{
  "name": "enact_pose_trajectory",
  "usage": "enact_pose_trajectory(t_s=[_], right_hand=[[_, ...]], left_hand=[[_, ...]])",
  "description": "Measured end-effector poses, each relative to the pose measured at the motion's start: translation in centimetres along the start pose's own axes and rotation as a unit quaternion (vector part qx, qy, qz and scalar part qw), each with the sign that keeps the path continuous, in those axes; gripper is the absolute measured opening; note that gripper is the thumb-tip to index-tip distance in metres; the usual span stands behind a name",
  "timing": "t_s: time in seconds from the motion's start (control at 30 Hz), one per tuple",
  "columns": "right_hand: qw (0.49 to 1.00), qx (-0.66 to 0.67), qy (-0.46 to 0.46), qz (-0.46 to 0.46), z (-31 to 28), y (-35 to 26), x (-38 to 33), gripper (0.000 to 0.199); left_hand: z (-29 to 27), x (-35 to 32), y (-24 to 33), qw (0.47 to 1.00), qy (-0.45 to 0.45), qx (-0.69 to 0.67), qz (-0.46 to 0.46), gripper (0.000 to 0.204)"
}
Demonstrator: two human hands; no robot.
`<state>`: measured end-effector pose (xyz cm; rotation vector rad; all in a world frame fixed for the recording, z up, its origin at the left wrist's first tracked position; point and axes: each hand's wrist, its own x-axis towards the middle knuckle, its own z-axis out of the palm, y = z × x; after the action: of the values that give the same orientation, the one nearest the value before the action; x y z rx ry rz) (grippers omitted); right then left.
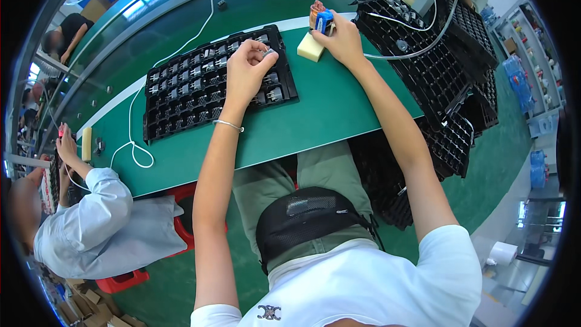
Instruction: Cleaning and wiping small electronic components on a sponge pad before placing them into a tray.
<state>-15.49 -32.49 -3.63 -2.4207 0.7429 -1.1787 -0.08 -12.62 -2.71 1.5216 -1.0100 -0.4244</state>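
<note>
My left hand (244, 75) is over the right part of a black compartment tray (221, 79), its thumb and fingers pinching a small grey component (268, 52). Rows of small dark components with metal pins fill many of the tray's pockets. Further right, my right hand (344, 39) is closed on a blue object (324, 20) with a coppery-brown part beside it; its exact kind I cannot make out. Just below those fingers, a pale yellow sponge block (310, 47) rests on the green table (327, 100).
Black trays (423, 54) are stacked at the right, with a grey cable (417, 54) across them. Several small parts sit on the green conveyor belt (254, 9) beyond the table. A white cord (134, 115) loops left of my tray. A co-worker in a pale blue top (100, 218) sits at left.
</note>
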Motion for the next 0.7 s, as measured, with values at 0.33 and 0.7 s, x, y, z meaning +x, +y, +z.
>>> enact_pose_trajectory(t_s=[0.33,0.7], right_hand=[[0.986,0.100,0.122,0.049,-1.8,1.3,0.1,0.044],[0.937,-0.162,0.222,0.215,-10.4,4.8,1.0,0.044]], left_hand=[[-0.3,0.1,-0.1,1.000,-0.010,0.028,0.007,0.017],[-0.1,0.1,-0.1,1.000,-0.011,0.024,0.011,0.017]])
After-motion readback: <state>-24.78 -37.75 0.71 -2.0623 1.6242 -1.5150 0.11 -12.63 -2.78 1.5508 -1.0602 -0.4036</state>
